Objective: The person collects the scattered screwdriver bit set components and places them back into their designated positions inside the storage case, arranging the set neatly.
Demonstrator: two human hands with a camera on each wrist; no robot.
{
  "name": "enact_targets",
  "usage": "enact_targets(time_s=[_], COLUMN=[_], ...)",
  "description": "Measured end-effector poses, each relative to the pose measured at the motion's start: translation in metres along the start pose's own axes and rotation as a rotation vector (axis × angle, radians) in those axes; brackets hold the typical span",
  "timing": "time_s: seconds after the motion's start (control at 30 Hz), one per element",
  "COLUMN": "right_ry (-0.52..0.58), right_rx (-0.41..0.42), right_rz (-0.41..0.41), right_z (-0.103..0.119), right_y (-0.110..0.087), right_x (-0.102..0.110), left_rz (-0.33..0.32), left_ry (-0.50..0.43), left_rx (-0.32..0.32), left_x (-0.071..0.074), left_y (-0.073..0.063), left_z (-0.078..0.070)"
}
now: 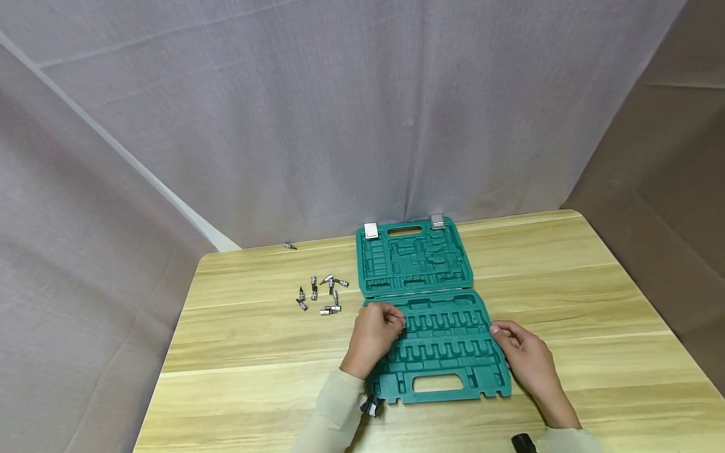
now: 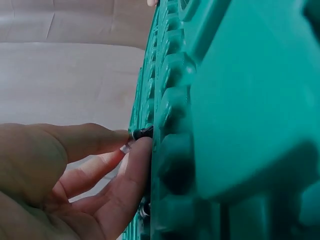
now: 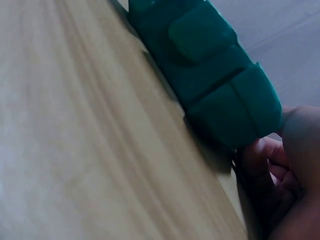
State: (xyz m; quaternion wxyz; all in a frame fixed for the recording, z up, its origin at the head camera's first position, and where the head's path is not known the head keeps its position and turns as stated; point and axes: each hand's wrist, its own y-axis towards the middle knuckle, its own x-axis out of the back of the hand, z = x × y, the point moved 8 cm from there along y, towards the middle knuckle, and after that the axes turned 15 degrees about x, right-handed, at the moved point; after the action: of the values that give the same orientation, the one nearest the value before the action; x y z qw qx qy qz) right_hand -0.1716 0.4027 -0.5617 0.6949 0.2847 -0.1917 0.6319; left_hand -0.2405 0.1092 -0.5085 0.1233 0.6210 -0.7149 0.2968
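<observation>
A green plastic socket case point(image 1: 442, 365) lies unfolded on the wooden table, its lid point(image 1: 416, 258) toward the back. My left hand point(image 1: 376, 333) is over the left part of the near half. Between thumb and fingers it pinches a small bit socket point(image 2: 142, 132) with a dark tip, right at the moulded slots; the fingers hide much of it. At the right side of the case, my right hand point(image 1: 527, 358) holds the edge, thumb near the top and fingers point(image 3: 257, 155) curled at the lower side.
Several loose bit sockets point(image 1: 335, 297) lie scattered left of the case. One more bit socket point(image 1: 290, 246) is alone at the table's back edge. Grey curtain point(image 1: 317, 126) hangs behind the table point(image 1: 238, 371). Metal latches point(image 1: 370, 231) stick up from the lid.
</observation>
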Motion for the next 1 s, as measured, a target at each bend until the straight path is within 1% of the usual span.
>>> enact_targets(time_s=[0.23,0.5,0.63,0.83,0.93,1.0], right_ry=[0.002,0.017,0.017,0.018,0.01,0.004], right_rx=[-0.002,-0.029,-0.028,-0.008,-0.004,-0.001], right_rz=[0.005,0.01,0.022,0.016,0.016,0.015], right_z=[0.0,-0.002,-0.002,-0.001,-0.001,0.0], right_y=[-0.002,-0.004,-0.003,0.001,0.001,0.002], right_x=[-0.001,-0.004,-0.005,-0.003,-0.002,-0.001], left_rz=[-0.02,-0.02,-0.026,-0.021,-0.03,-0.054], left_ry=[0.021,0.033,0.048,0.07,0.116,0.176], left_rx=[0.0,-0.004,-0.013,-0.016,-0.034,-0.071], left_x=[-0.001,-0.003,-0.002,-0.001,0.0,0.001], left_y=[0.0,0.0,0.0,0.001,0.001,0.001], left_z=[0.002,0.006,0.005,0.002,-0.002,-0.007])
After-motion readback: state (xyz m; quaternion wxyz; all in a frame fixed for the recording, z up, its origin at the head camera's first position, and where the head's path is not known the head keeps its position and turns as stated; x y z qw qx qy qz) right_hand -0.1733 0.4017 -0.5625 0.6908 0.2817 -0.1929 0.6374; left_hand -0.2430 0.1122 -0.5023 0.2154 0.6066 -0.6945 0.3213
